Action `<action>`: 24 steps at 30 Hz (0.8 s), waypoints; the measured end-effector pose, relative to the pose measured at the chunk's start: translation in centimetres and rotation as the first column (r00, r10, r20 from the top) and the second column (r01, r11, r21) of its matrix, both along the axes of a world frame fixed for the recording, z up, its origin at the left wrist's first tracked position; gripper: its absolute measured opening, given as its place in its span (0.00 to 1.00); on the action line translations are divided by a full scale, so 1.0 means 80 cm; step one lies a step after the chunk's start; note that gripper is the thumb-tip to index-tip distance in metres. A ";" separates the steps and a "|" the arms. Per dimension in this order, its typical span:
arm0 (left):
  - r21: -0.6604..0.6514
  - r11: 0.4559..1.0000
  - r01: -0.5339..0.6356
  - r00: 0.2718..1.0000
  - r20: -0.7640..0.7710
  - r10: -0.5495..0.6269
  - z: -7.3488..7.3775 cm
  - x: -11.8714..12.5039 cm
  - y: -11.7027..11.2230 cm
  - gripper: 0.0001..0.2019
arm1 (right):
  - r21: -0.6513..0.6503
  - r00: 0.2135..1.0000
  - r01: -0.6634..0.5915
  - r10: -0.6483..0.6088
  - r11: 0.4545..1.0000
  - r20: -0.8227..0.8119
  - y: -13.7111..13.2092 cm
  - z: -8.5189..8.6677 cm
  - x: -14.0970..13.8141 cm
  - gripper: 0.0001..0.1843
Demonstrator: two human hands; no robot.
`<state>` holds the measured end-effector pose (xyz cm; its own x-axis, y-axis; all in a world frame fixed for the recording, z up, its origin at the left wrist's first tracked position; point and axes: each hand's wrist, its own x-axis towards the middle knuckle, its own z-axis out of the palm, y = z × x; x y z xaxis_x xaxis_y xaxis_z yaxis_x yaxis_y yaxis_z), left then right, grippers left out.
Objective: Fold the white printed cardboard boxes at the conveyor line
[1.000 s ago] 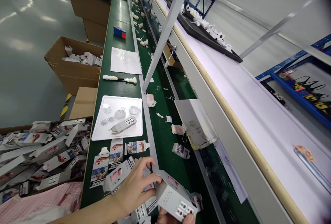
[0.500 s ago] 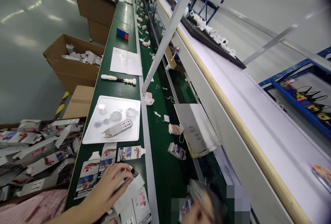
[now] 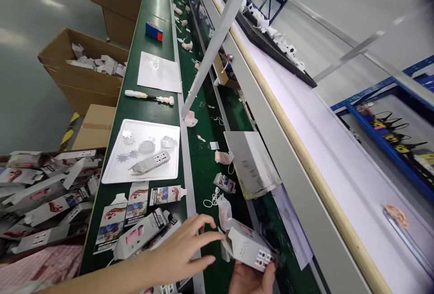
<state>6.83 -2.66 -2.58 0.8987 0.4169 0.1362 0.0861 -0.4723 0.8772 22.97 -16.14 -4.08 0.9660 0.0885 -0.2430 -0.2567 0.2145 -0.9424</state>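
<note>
The right hand [image 3: 250, 280] grips a white printed carton [image 3: 247, 248] from below at lower centre. The left hand [image 3: 179, 251] is open, just beside it.

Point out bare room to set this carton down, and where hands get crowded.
Bare green bench lies between the white-handled tool and the white tray. Bare green strip lies past the grey rail, beside the pink tissue. Crowded: the printed cartons under the left hand, near the carton in the right hand.
</note>
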 end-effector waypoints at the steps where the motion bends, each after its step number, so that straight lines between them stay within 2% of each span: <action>1: 0.010 1.000 0.004 1.000 0.023 -0.004 0.010 0.007 -0.006 0.19 | 0.056 0.998 -0.010 0.014 0.998 -0.068 -0.001 0.004 -0.009 0.35; 3: 0.043 0.998 -0.038 0.996 0.082 0.035 0.020 0.014 -0.017 0.11 | 0.130 0.986 -0.015 0.037 0.991 -0.165 -0.004 0.010 -0.026 0.38; 5: 0.110 0.987 -0.116 0.984 0.151 0.099 0.017 0.017 -0.025 0.04 | 0.143 0.980 -0.041 0.068 0.989 -0.188 -0.006 0.013 -0.039 0.40; 8: 0.201 0.960 -0.195 0.949 0.287 0.133 -0.004 0.019 -0.034 0.09 | 0.184 0.980 -0.045 0.079 0.982 -0.182 -0.013 0.011 -0.048 0.37; 11: 0.212 0.937 -0.279 0.902 0.393 0.179 -0.021 0.018 -0.044 0.14 | 0.238 0.973 0.043 0.014 0.970 -0.232 -0.022 0.003 -0.045 0.35; 14: 0.239 0.913 -0.331 0.882 0.422 0.210 -0.016 0.013 -0.050 0.18 | 0.232 0.958 0.041 0.027 0.972 -0.286 -0.028 -0.003 -0.044 0.40; 17: 0.313 0.904 -0.291 0.902 0.406 0.149 0.001 0.003 -0.046 0.18 | 0.216 0.952 -0.019 0.084 0.976 -0.293 -0.027 -0.005 -0.051 0.44; 20: 0.363 0.890 -0.276 0.901 0.420 0.109 0.001 -0.013 -0.041 0.15 | 0.154 0.960 -0.040 0.080 0.987 -0.268 -0.028 -0.007 -0.054 0.40; 22: 0.345 0.887 -0.307 0.882 0.454 0.128 -0.010 -0.026 -0.037 0.15 | 0.103 0.983 -0.023 0.041 0.994 -0.179 -0.034 -0.009 -0.049 0.34; 24: 0.274 0.895 -0.352 0.857 0.479 0.190 -0.024 -0.035 -0.029 0.17 | 0.061 0.999 -0.010 0.011 0.998 -0.030 -0.043 -0.008 -0.042 0.26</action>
<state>4.05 -5.01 -4.47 0.5720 0.4891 0.6585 -0.0911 -0.7599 0.6436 19.62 -19.59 -4.70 0.9573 0.1140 -0.2656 -0.2871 0.2680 -0.9196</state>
